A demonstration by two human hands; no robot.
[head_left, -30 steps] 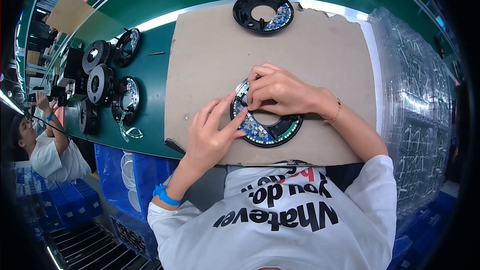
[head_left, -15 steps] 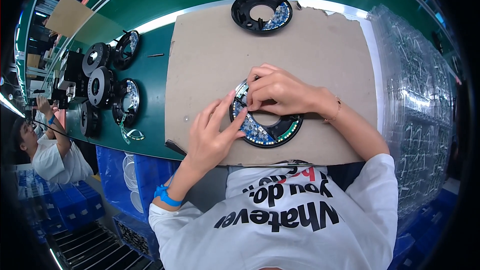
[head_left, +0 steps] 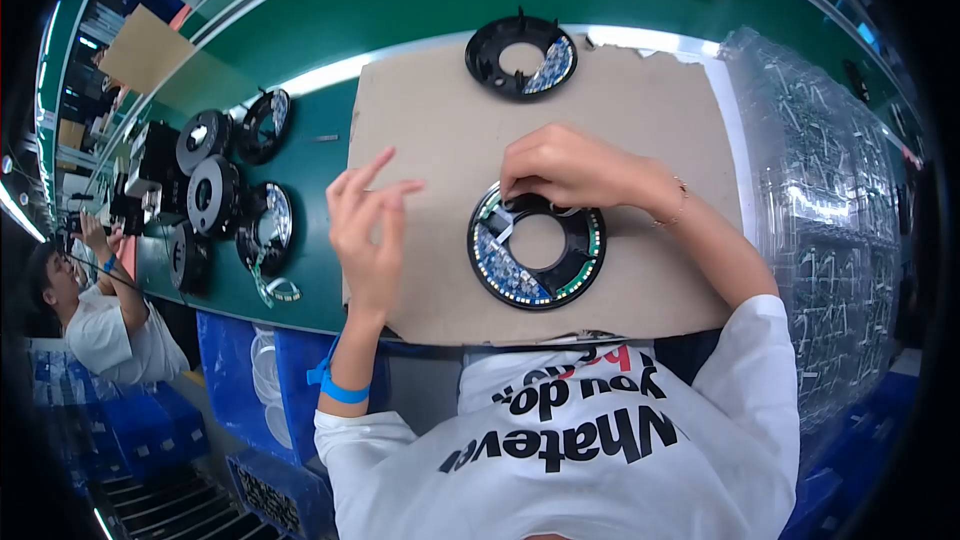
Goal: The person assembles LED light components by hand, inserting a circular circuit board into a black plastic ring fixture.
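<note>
Brown cardboard [head_left: 430,285] lies beneath the black ring [head_left: 576,252], its blue board [head_left: 505,275] face up. The right hand [head_left: 560,168] curls over the ring's far edge and hides it, so I cannot tell whether the fingers pinch anything. Left of the ring and apart from it, the left hand [head_left: 366,235] hangs empty, fingers spread, covering part of the cardboard's left edge. Another ring [head_left: 483,60] lies at the far edge; plastic trays [head_left: 835,230] crowd the right, dark round units [head_left: 213,197] the green bench [head_left: 315,175] at left.

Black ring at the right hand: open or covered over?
Open: the ring's blue board and green strip lie bare. The right hand hides part of its far edge.
</note>
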